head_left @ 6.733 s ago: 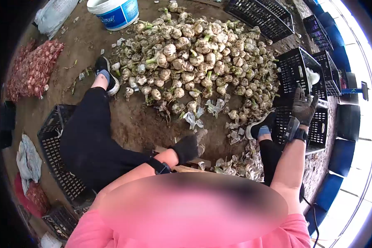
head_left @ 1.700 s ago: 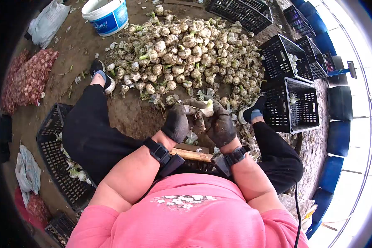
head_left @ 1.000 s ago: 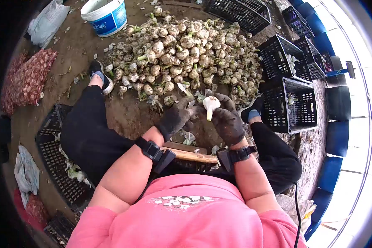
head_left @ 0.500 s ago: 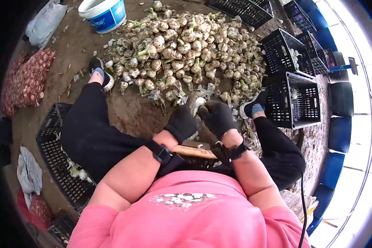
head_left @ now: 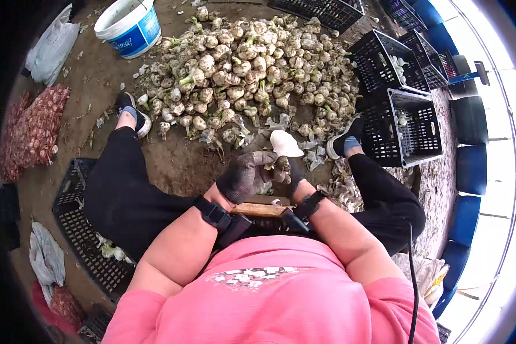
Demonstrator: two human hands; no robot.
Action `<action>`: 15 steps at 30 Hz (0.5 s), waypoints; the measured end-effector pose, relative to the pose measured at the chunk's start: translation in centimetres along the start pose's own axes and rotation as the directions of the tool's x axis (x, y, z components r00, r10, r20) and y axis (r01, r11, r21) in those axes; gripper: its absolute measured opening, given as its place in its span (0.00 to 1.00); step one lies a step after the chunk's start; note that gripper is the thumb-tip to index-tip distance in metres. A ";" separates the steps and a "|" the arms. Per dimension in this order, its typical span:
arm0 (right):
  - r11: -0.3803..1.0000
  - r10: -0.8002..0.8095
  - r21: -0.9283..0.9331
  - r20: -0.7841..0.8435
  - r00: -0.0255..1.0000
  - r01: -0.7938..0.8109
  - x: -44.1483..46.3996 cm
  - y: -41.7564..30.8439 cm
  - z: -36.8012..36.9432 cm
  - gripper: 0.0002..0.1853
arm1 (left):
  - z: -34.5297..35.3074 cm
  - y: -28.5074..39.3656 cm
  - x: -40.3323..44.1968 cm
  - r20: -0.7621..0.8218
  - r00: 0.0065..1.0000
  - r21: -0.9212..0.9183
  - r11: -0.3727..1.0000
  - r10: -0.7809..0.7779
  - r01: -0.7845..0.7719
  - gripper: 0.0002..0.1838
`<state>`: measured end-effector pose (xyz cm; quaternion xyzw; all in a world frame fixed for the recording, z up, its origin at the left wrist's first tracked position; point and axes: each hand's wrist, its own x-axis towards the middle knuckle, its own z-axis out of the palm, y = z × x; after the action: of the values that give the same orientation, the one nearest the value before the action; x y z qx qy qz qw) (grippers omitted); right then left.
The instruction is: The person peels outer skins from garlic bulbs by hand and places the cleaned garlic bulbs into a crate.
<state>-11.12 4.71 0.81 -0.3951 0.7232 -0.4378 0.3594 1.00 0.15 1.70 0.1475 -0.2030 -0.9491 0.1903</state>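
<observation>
My left hand, in a dark, soiled glove, is closed with its fingers pinched around dirty brownish garlic skin. Beside it my right hand, also gloved, is partly hidden behind the left fingers. A smooth white garlic bulb shows at the right hand's fingertips, and the fingers around it are mostly out of sight. Just below both hands, a wooden bar lies across between my legs, with a small metal piece at its right end. In front is a large pile of soil-covered garlic bulbs, some with green stems.
A white and blue bucket stands at the back left, near a red net sack. Black crates line the right side, some holding white bulbs. Another black crate sits by my left leg. Loose skins litter the ground.
The hands have parted slightly, and the left has turned, showing dirty skin in its fingers. The white bulb looks larger and fully exposed now. The whole view has shifted a little.
</observation>
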 end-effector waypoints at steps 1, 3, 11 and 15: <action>0.959 0.284 0.007 0.025 0.959 -0.284 -0.2 -3.7 -0.1 0.11 | 0.1 0.0 0.0 -0.031 0.999 -0.084 0.996 -0.028 0.025 0.24; 0.999 -0.024 0.021 0.000 1.000 0.024 0.6 -1.5 0.4 0.10 | -0.6 0.4 -0.3 0.024 0.998 -0.200 0.977 -0.065 0.069 0.21; 0.965 0.108 0.232 0.068 0.992 -0.121 -0.7 -1.0 -1.9 0.07 | -1.3 0.5 0.5 -0.246 0.955 0.305 0.948 0.169 -0.089 0.22; 0.970 -0.043 0.242 0.149 0.988 0.005 1.9 5.0 -2.5 0.08 | -1.7 1.4 -0.2 -0.194 0.981 -0.092 0.996 -0.006 -0.013 0.19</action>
<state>-15.44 5.42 -3.22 -0.3898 0.6301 -0.4949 0.4540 2.20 -1.50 0.87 0.2300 -0.1395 -0.9383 0.2175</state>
